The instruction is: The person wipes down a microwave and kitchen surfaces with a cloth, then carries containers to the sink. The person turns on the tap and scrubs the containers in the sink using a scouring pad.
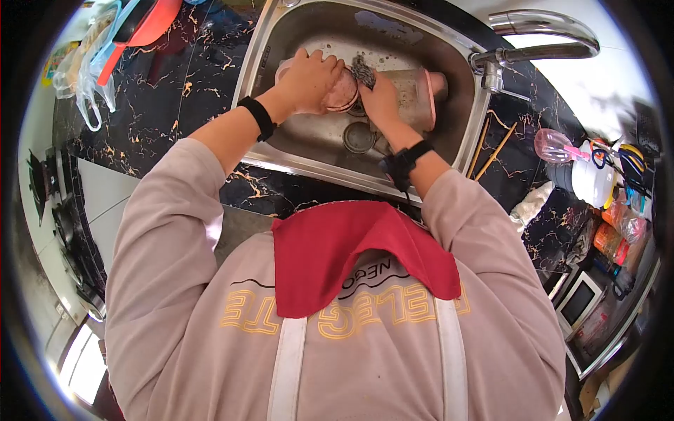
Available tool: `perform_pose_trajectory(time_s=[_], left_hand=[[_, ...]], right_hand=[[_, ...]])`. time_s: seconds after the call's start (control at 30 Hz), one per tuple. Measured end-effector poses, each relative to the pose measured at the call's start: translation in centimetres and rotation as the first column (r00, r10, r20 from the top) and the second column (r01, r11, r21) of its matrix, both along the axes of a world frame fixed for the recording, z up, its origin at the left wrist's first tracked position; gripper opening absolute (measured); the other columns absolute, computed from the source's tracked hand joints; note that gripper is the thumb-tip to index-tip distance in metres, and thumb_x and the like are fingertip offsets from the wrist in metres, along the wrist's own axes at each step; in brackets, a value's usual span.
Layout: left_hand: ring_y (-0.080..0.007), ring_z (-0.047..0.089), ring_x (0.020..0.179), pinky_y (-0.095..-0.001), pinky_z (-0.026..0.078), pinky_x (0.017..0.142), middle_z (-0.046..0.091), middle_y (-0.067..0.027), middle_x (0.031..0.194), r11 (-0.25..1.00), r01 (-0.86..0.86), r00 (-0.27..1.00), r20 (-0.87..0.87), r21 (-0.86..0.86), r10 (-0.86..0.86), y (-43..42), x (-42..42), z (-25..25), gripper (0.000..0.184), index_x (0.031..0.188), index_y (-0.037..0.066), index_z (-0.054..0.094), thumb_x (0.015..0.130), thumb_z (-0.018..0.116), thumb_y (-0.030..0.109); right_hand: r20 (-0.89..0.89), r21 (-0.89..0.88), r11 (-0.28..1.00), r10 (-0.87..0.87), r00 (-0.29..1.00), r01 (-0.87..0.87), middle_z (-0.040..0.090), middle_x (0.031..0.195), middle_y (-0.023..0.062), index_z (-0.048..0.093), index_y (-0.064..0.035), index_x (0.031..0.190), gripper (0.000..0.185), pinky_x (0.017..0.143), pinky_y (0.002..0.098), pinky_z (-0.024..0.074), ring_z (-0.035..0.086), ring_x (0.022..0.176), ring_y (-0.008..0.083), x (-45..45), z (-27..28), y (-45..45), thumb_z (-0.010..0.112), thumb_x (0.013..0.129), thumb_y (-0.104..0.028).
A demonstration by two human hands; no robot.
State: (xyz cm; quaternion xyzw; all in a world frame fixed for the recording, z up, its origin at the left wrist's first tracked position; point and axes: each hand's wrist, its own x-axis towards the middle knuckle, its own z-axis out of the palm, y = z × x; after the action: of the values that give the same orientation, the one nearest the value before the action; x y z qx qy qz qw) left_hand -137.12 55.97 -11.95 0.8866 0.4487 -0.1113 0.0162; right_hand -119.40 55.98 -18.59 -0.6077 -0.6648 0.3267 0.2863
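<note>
- Cup [342, 92]: dull pink.
- Scrubber [362, 70]: wiry, mottled grey.
- Container [405, 91]: greyish, see-through, with a pink rim.
- Sink [458, 116], 12 o'clock: silver-grey.
- Tap [551, 52], 2 o'clock: shiny silver.
- Surface [165, 112]: black, marbled with tan and white veins.
- Pan [159, 24], towards 11 o'clock: orange-red outside, dark inside.
- Sticks [496, 151], 2 o'clock: yellowish brown.
- Shirt [175, 288]: pinkish beige, yellow outlined lettering.
- Cloth [312, 245]: deep red.
- Straps [288, 365], 6 o'clock: white.
- Wristbands [258, 118]: black.

Glare bleaches the wall [619, 74] right of the sink [316, 42]. Fisheye distortion (black-cornered) bends whatever lies farthest from it.
</note>
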Motion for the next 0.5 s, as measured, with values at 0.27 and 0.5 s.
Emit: perform_pose_trajectory(time_s=[0.27, 0.5], left_hand=[[-0.0250, 0.053, 0.099, -0.0392, 0.040, 0.078, 0.055, -0.0079, 0.112, 0.988, -0.151, 0.989, 0.003, 0.040, 0.151, 0.1, 0.4, -0.2, 0.088, 0.125, 0.003, 0.048, 0.053, 0.081, 0.042], [-0.0241, 0.054, 0.095, -0.0399, 0.038, 0.075, 0.057, -0.0066, 0.103, 0.984, -0.117, 0.991, 0.076, 0.132, 0.107, -0.1, 0.3, -0.6, 0.070, 0.111, 0.003, 0.057, 0.055, 0.078, 0.041]], right_hand=[[-0.141, -0.327, 0.943, -0.116, 0.983, 0.064, 0.063, 0.099, 0.0269, 0.058, 0.0082, 0.110, 0.049, 0.080, 0.0421, 0.0472, 0.062, 0.093, 0.0369, 3.6, 0.4, -0.4, 0.067, 0.076, -0.026], [-0.374, -0.558, 0.830, -0.265, 0.889, 0.012, 0.063, 0.089, 0.0112, 0.056, 0.0088, 0.100, 0.038, 0.061, 0.0325, 0.0457, 0.058, 0.072, 0.0194, 0.1, -2.6, 5.3, 0.070, 0.078, -0.019]])
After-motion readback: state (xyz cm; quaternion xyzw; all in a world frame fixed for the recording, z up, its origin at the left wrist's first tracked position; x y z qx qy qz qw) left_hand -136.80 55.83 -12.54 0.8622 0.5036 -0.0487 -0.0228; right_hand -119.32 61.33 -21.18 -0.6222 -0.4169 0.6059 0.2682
